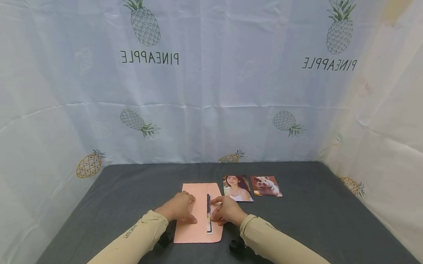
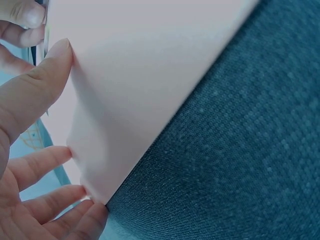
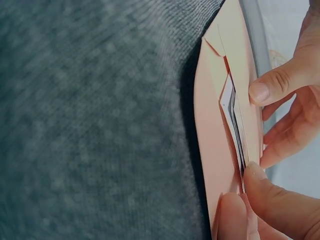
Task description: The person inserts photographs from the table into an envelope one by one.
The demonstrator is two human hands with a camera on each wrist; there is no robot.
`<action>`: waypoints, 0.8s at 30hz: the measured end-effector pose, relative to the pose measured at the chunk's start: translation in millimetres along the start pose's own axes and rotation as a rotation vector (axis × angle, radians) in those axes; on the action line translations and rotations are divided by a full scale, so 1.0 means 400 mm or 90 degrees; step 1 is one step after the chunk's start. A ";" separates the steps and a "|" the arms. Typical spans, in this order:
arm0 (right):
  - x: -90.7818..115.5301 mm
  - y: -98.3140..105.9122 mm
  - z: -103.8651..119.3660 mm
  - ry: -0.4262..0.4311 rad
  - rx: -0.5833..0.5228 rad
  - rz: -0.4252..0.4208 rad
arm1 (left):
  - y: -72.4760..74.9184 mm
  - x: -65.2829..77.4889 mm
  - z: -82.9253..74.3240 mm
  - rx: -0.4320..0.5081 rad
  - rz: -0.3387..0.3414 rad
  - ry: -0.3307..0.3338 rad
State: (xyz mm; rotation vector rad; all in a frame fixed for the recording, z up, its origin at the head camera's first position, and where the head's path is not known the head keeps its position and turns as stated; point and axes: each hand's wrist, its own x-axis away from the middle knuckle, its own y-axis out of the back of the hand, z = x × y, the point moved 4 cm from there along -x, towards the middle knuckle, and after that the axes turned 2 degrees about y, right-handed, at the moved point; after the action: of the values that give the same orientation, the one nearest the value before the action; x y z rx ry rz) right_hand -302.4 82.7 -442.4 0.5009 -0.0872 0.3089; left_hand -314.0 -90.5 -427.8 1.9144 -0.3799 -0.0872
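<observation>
A pink envelope (image 1: 193, 232) lies on the dark cloth with its opening toward the right. Out of that opening shows a narrow strip of printed photos (image 1: 209, 226), mostly hidden inside; in the right wrist view the photos' white edges (image 3: 227, 97) stand bent in the slit. My left hand (image 1: 181, 206) rests on the envelope's left part, thumb and spread fingertips touching the paper, as the left wrist view shows on the envelope (image 2: 130, 75). At the opening, my right hand (image 1: 231, 211) pinches the edge of the photos, thumb (image 3: 265, 187) on them.
Behind my right hand lie a photo of a person (image 1: 237, 189) and a hamster photo (image 1: 265, 186), side by side. Dark cloth (image 1: 311, 222) covers the table. A pineapple-print curtain (image 1: 208, 75) closes off the back and sides.
</observation>
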 end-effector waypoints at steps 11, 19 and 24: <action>-0.002 -0.004 0.002 -0.009 0.008 -0.017 | 0.000 0.001 0.001 0.006 -0.002 0.001; -0.005 -0.006 -0.003 -0.014 0.013 -0.015 | -0.001 0.001 0.000 0.003 -0.002 -0.004; -0.005 -0.005 -0.003 -0.020 0.017 -0.014 | 0.000 0.003 -0.001 0.000 -0.004 -0.009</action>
State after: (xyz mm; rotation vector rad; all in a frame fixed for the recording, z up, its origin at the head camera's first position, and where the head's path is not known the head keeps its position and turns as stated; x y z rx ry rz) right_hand -303.8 81.3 -444.6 0.5335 -0.1076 0.2806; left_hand -312.8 -90.4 -427.4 1.9155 -0.3832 -0.1051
